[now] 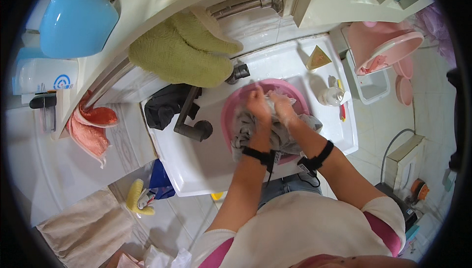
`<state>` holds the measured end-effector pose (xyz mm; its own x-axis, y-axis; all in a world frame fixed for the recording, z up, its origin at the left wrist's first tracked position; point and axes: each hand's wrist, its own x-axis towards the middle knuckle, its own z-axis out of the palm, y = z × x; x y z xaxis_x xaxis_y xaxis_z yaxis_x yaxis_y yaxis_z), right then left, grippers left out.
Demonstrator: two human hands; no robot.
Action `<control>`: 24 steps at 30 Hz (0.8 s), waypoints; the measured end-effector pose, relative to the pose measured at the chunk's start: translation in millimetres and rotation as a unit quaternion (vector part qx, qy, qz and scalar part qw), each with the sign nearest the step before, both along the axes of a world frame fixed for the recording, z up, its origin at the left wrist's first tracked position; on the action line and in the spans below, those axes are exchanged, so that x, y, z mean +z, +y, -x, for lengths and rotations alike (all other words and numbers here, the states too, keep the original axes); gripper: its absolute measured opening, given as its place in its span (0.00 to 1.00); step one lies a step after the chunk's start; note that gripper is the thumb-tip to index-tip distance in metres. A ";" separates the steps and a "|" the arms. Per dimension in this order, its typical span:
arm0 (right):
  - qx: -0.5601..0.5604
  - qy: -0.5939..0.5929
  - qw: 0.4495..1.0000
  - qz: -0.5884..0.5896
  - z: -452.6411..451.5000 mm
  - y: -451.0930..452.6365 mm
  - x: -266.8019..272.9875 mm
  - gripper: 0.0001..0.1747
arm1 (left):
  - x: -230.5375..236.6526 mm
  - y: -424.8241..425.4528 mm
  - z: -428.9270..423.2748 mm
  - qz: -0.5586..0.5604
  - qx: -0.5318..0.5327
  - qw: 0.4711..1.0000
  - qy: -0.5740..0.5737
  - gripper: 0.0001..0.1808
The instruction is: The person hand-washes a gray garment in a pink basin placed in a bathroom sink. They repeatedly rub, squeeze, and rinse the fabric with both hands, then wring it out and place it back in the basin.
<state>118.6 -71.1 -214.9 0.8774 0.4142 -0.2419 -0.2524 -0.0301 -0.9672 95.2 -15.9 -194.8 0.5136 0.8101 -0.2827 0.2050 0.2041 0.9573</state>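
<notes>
My left hand (258,105) is raised over a pink plastic basin (225,115), its fingers curled and blurred; whether cloth is inside them is unclear. Close on its right, my right hand (283,106) is closed on a white wet cloth (273,102), which shows between the two hands. A grey garment (245,126) lies bunched in the basin below my wrists, and part of it hangs over the right rim. The basin stands in a white washbasin (199,165). Black straps circle both my forearms.
Left of the basin are a dark faucet (188,120) and a black cloth (162,106). A green towel (184,48) hangs behind. On the right ledge stand a clear bottle (331,96) and a triangular object (318,58). Pink buckets (381,43) are beyond.
</notes>
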 end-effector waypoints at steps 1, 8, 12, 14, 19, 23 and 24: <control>0.050 0.005 0.997 0.063 -3.2 1.2 14.8 0.19 | 1.0 1.6 -0.7 0.083 0.052 0.993 -0.064 0.18; -0.033 -0.063 0.987 0.144 -2.4 26.6 48.1 0.22 | 13.1 14.1 3.7 0.101 0.013 0.988 -0.118 0.15; -0.054 -0.091 0.978 0.181 -2.0 25.1 48.3 0.21 | 27.6 12.9 6.8 -0.041 -0.034 0.995 -0.079 0.16; 0.006 -0.119 0.962 0.246 -6.7 23.4 57.6 0.22 | 34.5 12.0 6.5 -0.174 -0.099 0.980 -0.022 0.17; -0.022 -0.059 0.983 0.174 -5.7 28.9 76.7 0.22 | 37.2 18.5 3.5 0.024 0.003 0.999 -0.033 0.20; -0.008 0.165 0.981 0.107 -23.3 21.6 49.1 0.22 | 19.1 31.4 5.5 -0.107 -0.091 0.989 0.043 0.19; -0.056 0.268 0.962 0.005 -26.5 17.6 36.7 0.21 | 10.2 38.4 7.0 -0.120 -0.067 0.990 0.019 0.19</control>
<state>145.1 -53.4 -178.2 0.6641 0.3190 -0.6762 -0.7175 0.0177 -0.6963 88.2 22.5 -184.6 0.6138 0.7816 -0.1113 0.2520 -0.0604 0.9658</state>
